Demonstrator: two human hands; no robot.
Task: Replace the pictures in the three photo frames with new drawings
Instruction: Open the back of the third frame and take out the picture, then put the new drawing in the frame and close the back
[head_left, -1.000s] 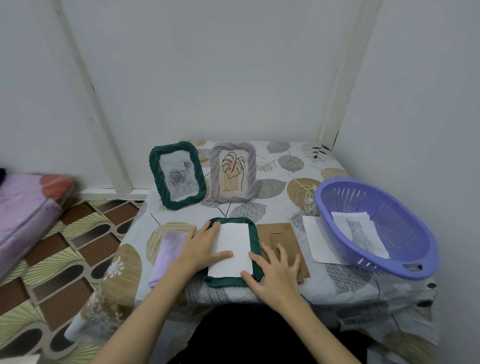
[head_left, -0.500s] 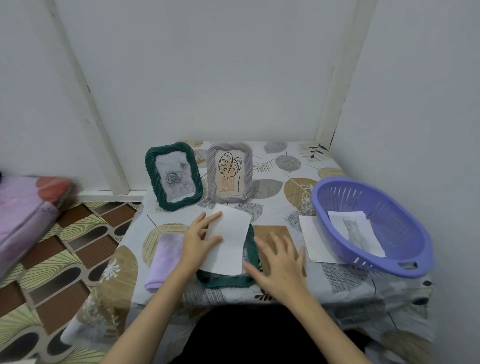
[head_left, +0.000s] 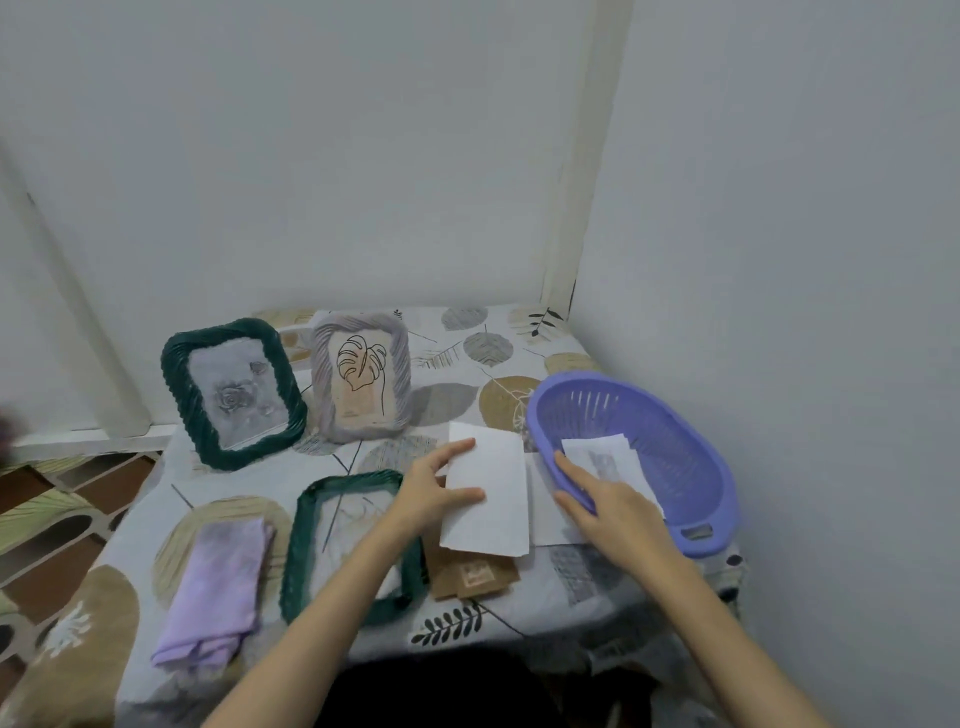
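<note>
The left hand (head_left: 431, 493) pinches a white sheet (head_left: 488, 493) by its left edge, thumb on top near the sheet's middle and index finger stretched along the upper left edge toward 1 o'clock; the other fingers are hidden under the paper. The sheet shows its blank side, with its long axis running roughly 12 to 6 o'clock, its top tipped slightly to 11. It hangs over a brown backing board (head_left: 475, 574), which lies flat on the table (head_left: 467, 358), and overlaps another white paper (head_left: 550, 514) to its right. The left forearm runs back toward 7 o'clock, crossing the right side of an open green frame (head_left: 311, 535), which lies flat with the tablecloth showing through it, long axis 12 to 6. The right hand (head_left: 613, 501) is palm down, fingers loosely spread and pointing to 11 o'clock; its fingertips are at the near rim of a purple basket (head_left: 680, 447), beside a drawing (head_left: 605, 460) lying in it. Whether they touch that drawing cannot be told. The right forearm trails toward 5 o'clock. At 10 o'clock from the left hand a second green frame (head_left: 234, 392) stands upright with a rose picture; beside it a grey frame (head_left: 361, 382) stands with a leaf drawing. A folded lilac cloth (head_left: 218, 592) lies at 8 o'clock.
</note>
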